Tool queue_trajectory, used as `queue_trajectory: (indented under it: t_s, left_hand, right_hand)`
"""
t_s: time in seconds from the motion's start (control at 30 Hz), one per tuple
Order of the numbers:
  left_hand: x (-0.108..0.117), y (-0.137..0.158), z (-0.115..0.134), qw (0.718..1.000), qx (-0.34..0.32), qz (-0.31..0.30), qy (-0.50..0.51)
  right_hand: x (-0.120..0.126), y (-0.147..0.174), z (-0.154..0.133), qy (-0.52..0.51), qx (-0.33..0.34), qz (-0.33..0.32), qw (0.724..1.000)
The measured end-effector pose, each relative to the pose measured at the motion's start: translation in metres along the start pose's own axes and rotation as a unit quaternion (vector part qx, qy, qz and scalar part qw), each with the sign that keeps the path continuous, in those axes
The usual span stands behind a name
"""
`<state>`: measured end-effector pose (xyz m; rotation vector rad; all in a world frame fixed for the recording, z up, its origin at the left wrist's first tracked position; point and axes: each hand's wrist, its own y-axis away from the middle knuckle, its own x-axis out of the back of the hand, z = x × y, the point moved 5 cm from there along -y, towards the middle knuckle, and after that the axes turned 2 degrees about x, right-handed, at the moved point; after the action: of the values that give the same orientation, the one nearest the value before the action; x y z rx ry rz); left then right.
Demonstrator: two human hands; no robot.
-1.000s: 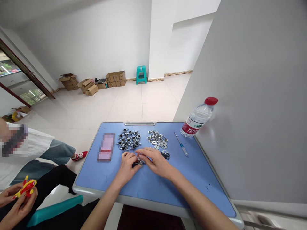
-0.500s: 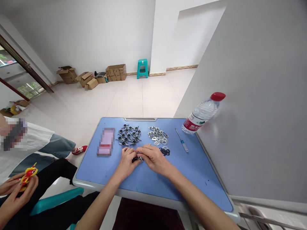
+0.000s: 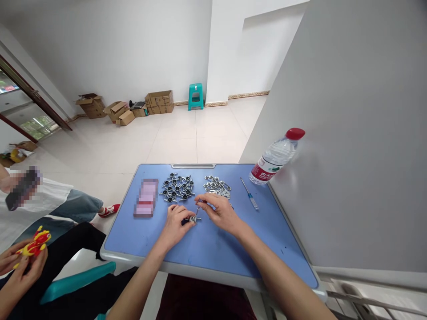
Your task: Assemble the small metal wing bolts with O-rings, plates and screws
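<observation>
My left hand (image 3: 176, 223) rests on the blue table, its fingers closed on a small metal fitting (image 3: 193, 219) with a dark part. Just above that fitting, my right hand (image 3: 218, 212) pinches a thin metal piece (image 3: 197, 209) that points down at it; its exact kind is too small to tell. Beyond my left hand lies a group of black-and-silver metal fittings (image 3: 176, 186) with side arms. Silver snap hooks (image 3: 216, 182) and flat metal plates (image 3: 224, 193) lie past my right hand, which partly covers the plates and hides most of the black rings.
A blue-handled screwdriver (image 3: 249, 194) and a red-capped water bottle (image 3: 277, 156) are at the right, beside a grey panel. A blurred pink item (image 3: 146, 198) lies on the left of the table (image 3: 207, 258). At the left, another person's hands (image 3: 33, 262) hold a red-and-yellow toy.
My right hand has lifted slightly away from my left, now showing the thin piece between its fingertips. My left hand keeps the fitting. The toy at the left has tilted.
</observation>
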<state>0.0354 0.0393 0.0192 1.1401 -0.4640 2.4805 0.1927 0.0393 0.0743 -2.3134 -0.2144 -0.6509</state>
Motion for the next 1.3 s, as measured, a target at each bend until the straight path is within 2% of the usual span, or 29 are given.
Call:
queue_trajectory:
  t_s: [0.3, 0.5, 0.63, 1.0, 1.3]
  left_hand:
    - [0.001, 0.000, 0.003, 1.000, -0.005, 0.005, -0.001]
    - [0.002, 0.001, 0.004, 1.000, -0.010, 0.011, -0.001]
    - [0.001, 0.001, 0.003, 1.000, -0.010, 0.011, -0.010]
    - [0.001, 0.002, 0.004, 1.000, -0.003, 0.012, 0.002]
    - [0.000, 0.003, 0.002, 1.000, -0.009, 0.024, 0.010]
  right_hand:
    - [-0.001, -0.001, -0.003, 0.009, 0.007, -0.021, 1.000]
    - [-0.007, 0.000, -0.012, 0.048, 0.057, -0.037, 0.997]
    - [-0.009, 0.000, -0.016, 0.036, 0.079, -0.039, 0.995]
    - [-0.012, 0.002, -0.010, 0.055, 0.010, -0.013, 0.998]
    - [-0.015, 0.002, -0.012, 0.067, -0.005, 0.006, 0.998]
